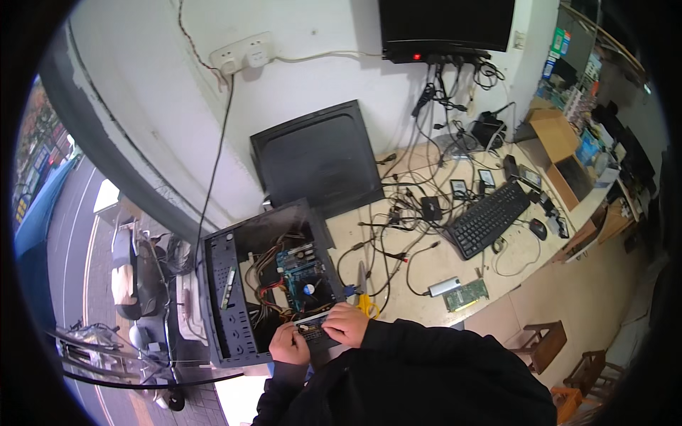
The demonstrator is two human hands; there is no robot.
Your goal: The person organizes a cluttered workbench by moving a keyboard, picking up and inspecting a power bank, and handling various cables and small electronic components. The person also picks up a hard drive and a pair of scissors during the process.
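An open black computer case (226, 334) lies on its side at the near left of the table, its wiring and blue motherboard (293, 264) exposed. On the motherboard sits a round cooling fan (310, 290). At the case's near end, my left hand (290, 346) and my right hand (346, 324) have their fingers curled at the two ends of a small circuit card (310, 328). Both hands appear closed on it; the fingertips are partly hidden. A slim memory stick (228, 287) rests on the case's metal drive bay. Scissors with yellow handles (367, 305) lie just right of the case.
Right of the scissors are a silver box (445, 286) and a green expansion card (467, 295). Tangled cables (398, 213), a black keyboard (490, 219) and a mouse (538, 228) spread behind. A black side panel (317, 156) leans on the wall under a monitor (446, 25).
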